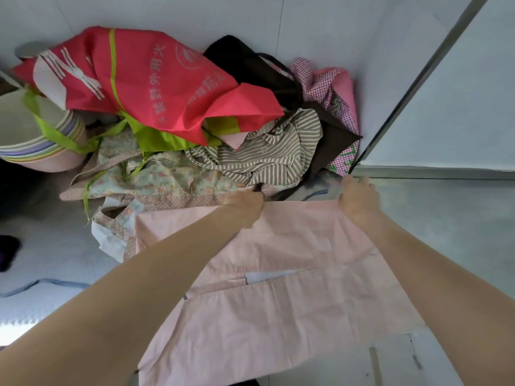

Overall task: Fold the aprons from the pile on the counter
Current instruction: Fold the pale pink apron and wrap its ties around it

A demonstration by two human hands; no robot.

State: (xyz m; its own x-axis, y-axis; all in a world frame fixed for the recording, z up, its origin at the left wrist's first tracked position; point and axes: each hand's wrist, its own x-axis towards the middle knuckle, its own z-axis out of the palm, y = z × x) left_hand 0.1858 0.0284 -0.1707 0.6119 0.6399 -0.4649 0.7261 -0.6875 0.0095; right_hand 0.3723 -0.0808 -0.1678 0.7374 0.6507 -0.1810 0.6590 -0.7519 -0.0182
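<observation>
You are spreading a pink apron (pixel 278 274) flat on the counter (pixel 446 218), ahead of the first fold.

Your left hand (pixel 246 207) at 12 o'clock and your right hand (pixel 359 200) at 1 o'clock are each gripping the far edge with curled fingers, probably to pull the cloth taut and square. The apron is lying from centre toward 6 o'clock, pocket side up. The pile (pixel 195 121) is waiting from 10 to 1 o'clock, a red apron (pixel 156 79) on top, beside stacked bowls (pixel 36 135) at 9 o'clock.
</observation>
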